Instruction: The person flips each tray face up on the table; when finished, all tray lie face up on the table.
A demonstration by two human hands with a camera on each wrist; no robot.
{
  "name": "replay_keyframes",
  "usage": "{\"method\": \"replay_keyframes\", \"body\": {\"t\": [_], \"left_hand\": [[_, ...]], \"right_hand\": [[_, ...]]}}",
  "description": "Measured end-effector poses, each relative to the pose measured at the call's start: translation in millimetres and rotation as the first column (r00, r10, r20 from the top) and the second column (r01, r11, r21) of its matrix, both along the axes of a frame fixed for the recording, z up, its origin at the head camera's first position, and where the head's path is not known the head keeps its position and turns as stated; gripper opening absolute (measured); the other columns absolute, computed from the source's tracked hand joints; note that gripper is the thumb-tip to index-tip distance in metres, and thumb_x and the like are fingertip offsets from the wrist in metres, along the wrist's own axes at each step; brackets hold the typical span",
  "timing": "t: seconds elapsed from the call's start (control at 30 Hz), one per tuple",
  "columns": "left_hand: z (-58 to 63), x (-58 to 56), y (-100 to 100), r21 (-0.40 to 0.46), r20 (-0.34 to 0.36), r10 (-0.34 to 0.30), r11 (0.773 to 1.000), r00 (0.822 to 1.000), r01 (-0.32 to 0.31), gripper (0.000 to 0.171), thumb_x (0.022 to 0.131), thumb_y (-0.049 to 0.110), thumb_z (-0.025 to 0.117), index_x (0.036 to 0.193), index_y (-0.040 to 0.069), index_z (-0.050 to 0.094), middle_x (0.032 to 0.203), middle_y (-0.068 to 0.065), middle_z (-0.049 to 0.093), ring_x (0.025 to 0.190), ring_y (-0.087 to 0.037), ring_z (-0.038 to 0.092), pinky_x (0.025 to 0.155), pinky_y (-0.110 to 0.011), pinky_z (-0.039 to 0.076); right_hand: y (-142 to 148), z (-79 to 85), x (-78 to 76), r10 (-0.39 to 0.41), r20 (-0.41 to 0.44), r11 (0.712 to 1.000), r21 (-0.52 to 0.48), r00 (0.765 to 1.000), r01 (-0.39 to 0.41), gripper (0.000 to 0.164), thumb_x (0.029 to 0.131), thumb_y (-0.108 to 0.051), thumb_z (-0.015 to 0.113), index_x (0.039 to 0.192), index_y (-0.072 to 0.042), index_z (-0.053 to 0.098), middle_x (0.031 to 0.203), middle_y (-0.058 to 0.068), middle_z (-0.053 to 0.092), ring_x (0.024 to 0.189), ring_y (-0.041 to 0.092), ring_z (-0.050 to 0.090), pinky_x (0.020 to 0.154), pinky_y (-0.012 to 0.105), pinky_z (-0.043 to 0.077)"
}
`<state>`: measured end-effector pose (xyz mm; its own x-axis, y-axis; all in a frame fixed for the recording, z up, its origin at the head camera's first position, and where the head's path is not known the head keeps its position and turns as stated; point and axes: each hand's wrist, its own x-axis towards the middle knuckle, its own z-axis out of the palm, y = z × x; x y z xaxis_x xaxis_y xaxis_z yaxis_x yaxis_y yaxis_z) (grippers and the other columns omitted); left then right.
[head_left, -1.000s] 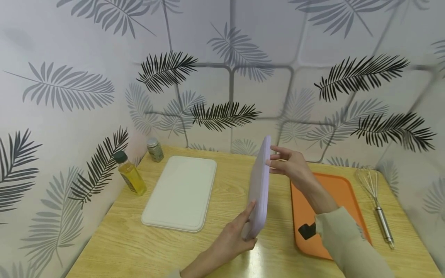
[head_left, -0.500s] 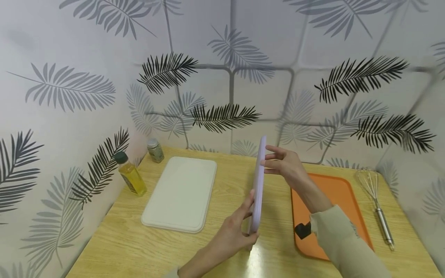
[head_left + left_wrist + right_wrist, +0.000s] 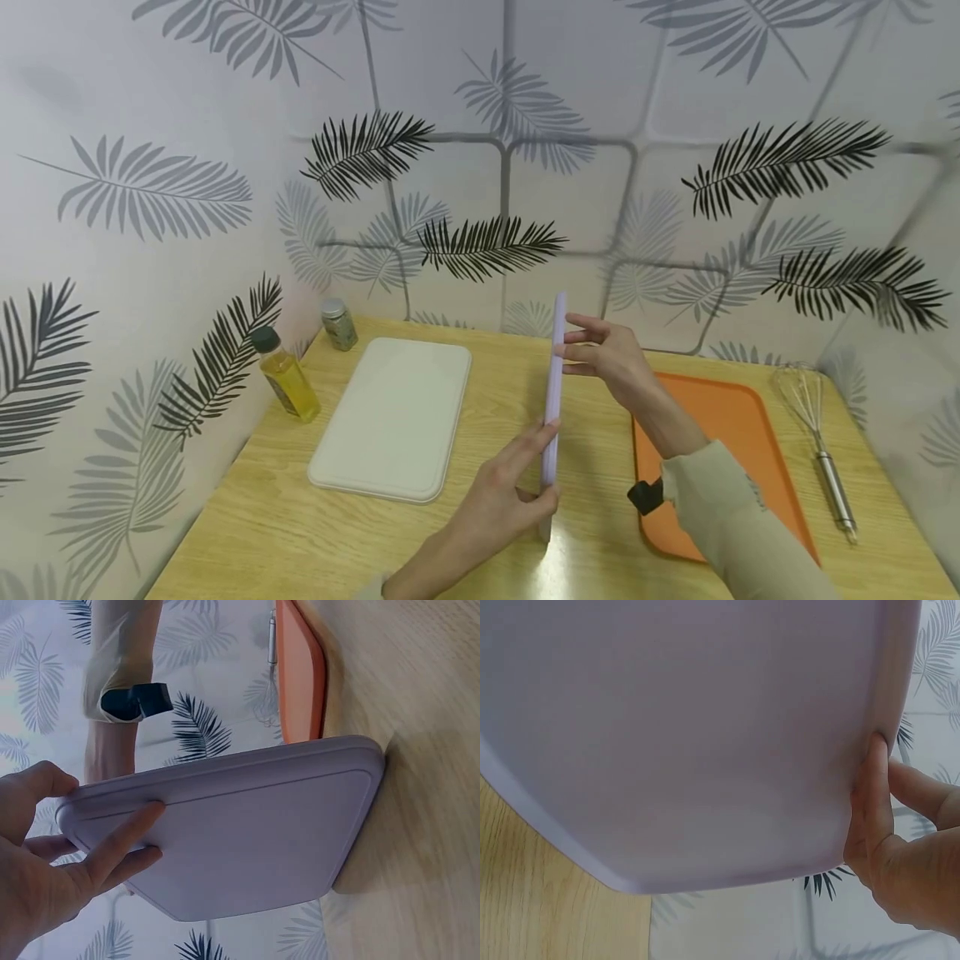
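Observation:
A lilac tray (image 3: 553, 392) stands on its side, nearly edge-on in the head view. My left hand (image 3: 495, 496) grips its near end, and in the left wrist view the fingers (image 3: 124, 840) lie along its flat outer face. At the upper far part, my right hand (image 3: 611, 358) holds the same edge. The right wrist view shows the tray's inner face (image 3: 705, 750) with a raised rim, and the right fingers (image 3: 874, 787) at that rim. The tray's lower edge meets the tabletop in the left wrist view.
Left on the wooden table (image 3: 247, 533) lies a white tray (image 3: 393, 417), flat face up. Behind it stand an oil bottle (image 3: 291, 379) and a small spice jar (image 3: 340, 325). An orange tray (image 3: 727, 417) lies under my right forearm, beside a whisk (image 3: 828, 475). Patterned walls enclose the table.
The lilac tray has swung from showing some of its outer face to nearly edge-on and shifted slightly left. Both hands have moved with it, still holding it.

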<state>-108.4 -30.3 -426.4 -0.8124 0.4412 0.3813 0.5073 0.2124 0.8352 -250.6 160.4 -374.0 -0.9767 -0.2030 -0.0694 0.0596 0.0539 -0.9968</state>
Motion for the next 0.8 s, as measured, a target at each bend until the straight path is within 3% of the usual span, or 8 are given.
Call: {"method": "replay_keyframes", "body": {"t": [0.3, 0.43, 0.57, 0.7, 0.8], "left_hand": [[7.5, 3.2, -3, -0.010, -0.026, 0.042, 0.999, 0.999, -0.042, 0.065, 0.087, -0.004, 0.063, 0.147, 0.010, 0.040, 0.151, -0.020, 0.032, 0.115, -0.035, 0.057, 0.062, -0.016, 0.055], [6.0, 3.7, -4, 0.010, -0.016, 0.053, 0.999, 0.998, -0.053, 0.063, 0.088, -0.004, 0.062, 0.146, 0.006, 0.040, 0.150, -0.023, 0.032, 0.112, -0.039, 0.059, 0.063, -0.016, 0.055], [4.1, 4.4, -6, 0.024, -0.004, 0.073, 0.997, 0.997, -0.073, 0.063, 0.088, -0.004, 0.061, 0.146, 0.004, 0.039, 0.150, -0.022, 0.032, 0.109, -0.041, 0.060, 0.065, -0.016, 0.055], [1.7, 5.9, -9, 0.037, 0.013, 0.094, 0.995, 0.996, -0.094, 0.063, 0.088, -0.005, 0.060, 0.146, 0.002, 0.038, 0.150, -0.021, 0.033, 0.114, -0.042, 0.057, 0.068, -0.018, 0.056], [-1.0, 7.1, -11, 0.060, 0.033, 0.106, 0.992, 0.994, -0.108, 0.062, 0.088, -0.006, 0.060, 0.145, 0.002, 0.038, 0.149, -0.022, 0.034, 0.119, -0.043, 0.053, 0.070, -0.020, 0.056]], "right_hand": [[-5, -1.4, -0.3, 0.013, -0.001, 1.000, -0.014, 1.000, -0.013, 0.063, 0.085, -0.005, 0.072, 0.142, -0.003, 0.045, 0.118, 0.019, 0.054, 0.090, 0.019, 0.066, 0.080, 0.035, 0.057], [-3, -11.0, 0.0, 0.010, -0.010, 1.000, 0.003, 1.000, -0.010, 0.057, 0.094, -0.022, 0.065, 0.143, -0.003, 0.043, 0.122, 0.022, 0.055, 0.100, 0.029, 0.064, 0.080, 0.039, 0.057], [6, -44.9, 2.5, -0.035, 0.007, 0.986, 0.165, 0.999, 0.033, 0.060, 0.101, -0.039, 0.049, 0.144, 0.002, 0.039, 0.132, 0.026, 0.052, 0.115, 0.040, 0.055, 0.087, 0.045, 0.054], [14, -88.2, 10.3, -0.032, 0.069, 0.912, 0.410, 0.997, 0.001, 0.065, 0.103, -0.039, 0.040, 0.145, 0.010, 0.029, 0.143, 0.032, 0.038, 0.128, 0.048, 0.040, 0.100, 0.057, 0.041], [17, -110.9, 17.9, -0.026, 0.122, 0.878, 0.478, 0.992, -0.036, 0.068, 0.104, -0.042, 0.035, 0.145, 0.012, 0.026, 0.145, 0.035, 0.032, 0.132, 0.051, 0.032, 0.104, 0.061, 0.033]]}}
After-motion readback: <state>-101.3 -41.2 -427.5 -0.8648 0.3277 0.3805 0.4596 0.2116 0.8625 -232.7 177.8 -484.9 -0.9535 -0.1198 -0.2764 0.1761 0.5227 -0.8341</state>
